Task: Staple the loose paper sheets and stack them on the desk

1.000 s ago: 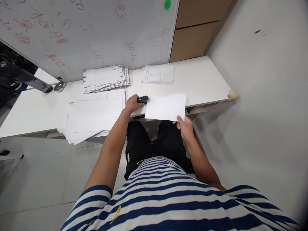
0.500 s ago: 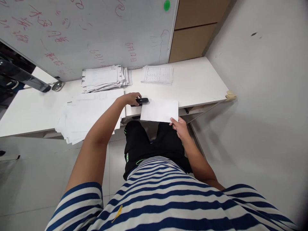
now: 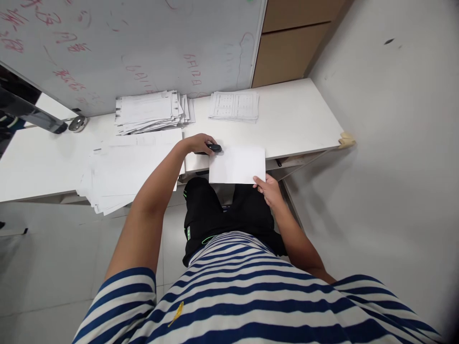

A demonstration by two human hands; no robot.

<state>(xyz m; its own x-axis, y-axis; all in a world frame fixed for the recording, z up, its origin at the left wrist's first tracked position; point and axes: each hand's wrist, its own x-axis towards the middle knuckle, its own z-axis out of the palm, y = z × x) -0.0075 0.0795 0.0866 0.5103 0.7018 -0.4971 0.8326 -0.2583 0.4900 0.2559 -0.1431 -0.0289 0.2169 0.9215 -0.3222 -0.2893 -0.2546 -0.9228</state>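
Observation:
My left hand (image 3: 201, 143) is closed over a black stapler (image 3: 215, 148), whose front end sits at the upper left corner of a white sheet of paper (image 3: 236, 165). My fingers cover most of the stapler's body. At the sheet's lower right corner, my right hand (image 3: 267, 188) pinches the paper with the thumb on top. The sheet's near edge juts past the desk front over my lap. Whether it is one sheet or a few together, I cannot tell.
Loose white papers (image 3: 125, 167) spread over the desk (image 3: 294, 119) on the left, some overhanging its front. Behind them rises a thick paper stack (image 3: 147, 112); a smaller printed stack (image 3: 234, 106) lies to its right. A whiteboard (image 3: 154, 43) and a wall (image 3: 394, 143) bound the desk.
My left hand has shifted forward on the stapler, its fingers now nearer the front end. The paper and my right hand stay nearly in place; the camera view has tilted slightly.

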